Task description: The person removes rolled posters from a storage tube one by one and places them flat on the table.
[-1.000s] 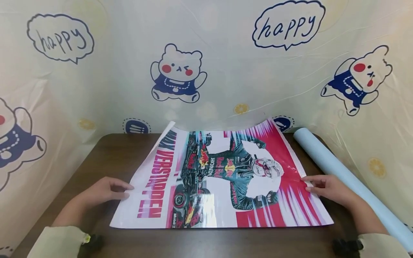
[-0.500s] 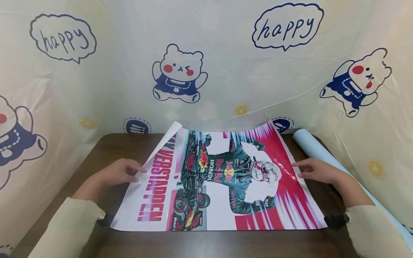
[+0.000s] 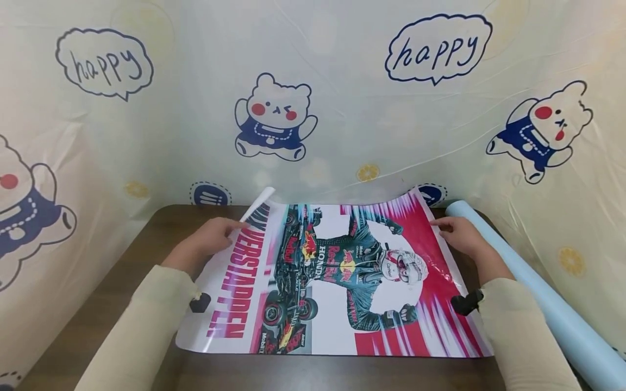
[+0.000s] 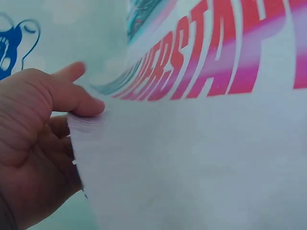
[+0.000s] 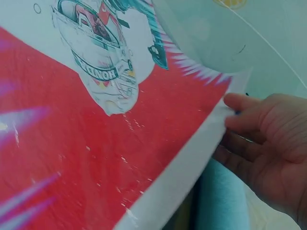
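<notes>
A glossy poster (image 3: 337, 304) lies across the brown table, printed with a helmeted racing driver, a race car and large red lettering. Its far left corner curls up into a white roll. My left hand (image 3: 211, 237) pinches the left edge near that curl; in the left wrist view the thumb (image 4: 84, 101) lies on top of the sheet, with other fingers beneath. At the far part of the right edge, my right hand (image 3: 459, 234) grips the white border between thumb and fingers, as the right wrist view shows. The near edge of the poster lies along the table's front.
A long light-blue roll (image 3: 533, 288) lies slanted along the right side of the table (image 3: 166, 233), close to my right forearm. Behind the table hangs a pale sheet (image 3: 342, 125) printed with bears and "happy" bubbles; the poster's far edge comes up near it.
Both hands have slid away from me along the poster's side edges, from about the middle to near the far corners. The left far corner's curl has shifted slightly; the blue roll stays put.
</notes>
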Tool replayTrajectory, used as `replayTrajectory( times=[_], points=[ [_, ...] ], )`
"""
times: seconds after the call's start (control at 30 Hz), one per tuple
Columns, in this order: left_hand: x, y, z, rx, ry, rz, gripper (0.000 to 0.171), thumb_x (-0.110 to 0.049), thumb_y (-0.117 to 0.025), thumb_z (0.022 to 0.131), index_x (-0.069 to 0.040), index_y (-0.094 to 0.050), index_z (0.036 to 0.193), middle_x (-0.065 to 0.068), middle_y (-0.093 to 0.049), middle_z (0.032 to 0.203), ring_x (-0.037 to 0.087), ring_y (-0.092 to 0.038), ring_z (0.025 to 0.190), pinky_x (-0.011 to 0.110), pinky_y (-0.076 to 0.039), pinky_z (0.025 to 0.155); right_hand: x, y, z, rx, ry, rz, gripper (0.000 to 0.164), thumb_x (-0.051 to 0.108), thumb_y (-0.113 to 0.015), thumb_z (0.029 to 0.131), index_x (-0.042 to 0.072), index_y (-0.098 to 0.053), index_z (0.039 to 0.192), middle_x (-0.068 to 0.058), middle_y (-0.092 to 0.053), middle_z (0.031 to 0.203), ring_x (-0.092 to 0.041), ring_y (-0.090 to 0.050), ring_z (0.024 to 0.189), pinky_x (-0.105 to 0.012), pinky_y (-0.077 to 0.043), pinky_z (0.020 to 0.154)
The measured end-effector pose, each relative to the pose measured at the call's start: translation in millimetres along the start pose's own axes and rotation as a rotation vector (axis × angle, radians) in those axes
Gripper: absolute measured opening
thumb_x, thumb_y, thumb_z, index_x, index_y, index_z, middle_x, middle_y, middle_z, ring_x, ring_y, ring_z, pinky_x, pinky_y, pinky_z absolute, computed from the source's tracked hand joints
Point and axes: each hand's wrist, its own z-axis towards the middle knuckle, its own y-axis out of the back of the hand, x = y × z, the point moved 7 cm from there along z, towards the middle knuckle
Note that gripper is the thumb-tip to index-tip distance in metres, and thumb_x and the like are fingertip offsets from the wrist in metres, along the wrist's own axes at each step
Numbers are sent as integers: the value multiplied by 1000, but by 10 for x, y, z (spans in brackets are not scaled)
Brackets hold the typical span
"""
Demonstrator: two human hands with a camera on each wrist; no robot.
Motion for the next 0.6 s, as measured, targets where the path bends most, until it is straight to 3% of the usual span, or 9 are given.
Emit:
replayTrajectory(
  times=[0.1, 0.2, 0.4, 0.6],
  points=[
    [62, 69, -11, -44, 0, -46, 73, -13, -72, 88, -20, -36, 152, 20, -48, 133, 37, -63, 99, 40, -59, 62, -68, -28, 31, -25, -21, 46, 51, 9, -60, 95, 1, -46, 143, -27, -49, 127, -39, -57, 101, -46, -57, 78],
    [162, 122, 4, -72, -4, -73, 78, -12, -71, 88, -18, -30, 154, 21, -44, 139, 42, -59, 107, 44, -59, 67, -96, -87, 49, -8, -34, 56, 52, 11, -58, 96, 2, -44, 145, -28, -49, 129, -40, -56, 103, -45, -57, 80],
    [365, 114, 67, -60, 26, -89, 74, -22, -68, 92, -9, -29, 153, 25, -42, 141, 45, -55, 115, 53, -53, 84, -129, -149, 50, -28, -87, 37, 48, 12, -53, 99, 0, -44, 144, -30, -45, 134, -42, -52, 109, -45, -56, 81],
    [482, 122, 61, -19, 40, -121, 62, -29, -60, 97, -10, -35, 151, 24, -38, 146, 47, -44, 127, 62, -41, 97, -226, -60, 49, -109, -158, 133, 46, 11, -48, 100, 1, -43, 145, -31, -43, 136, -40, -53, 107, -37, -58, 73]
  ],
)
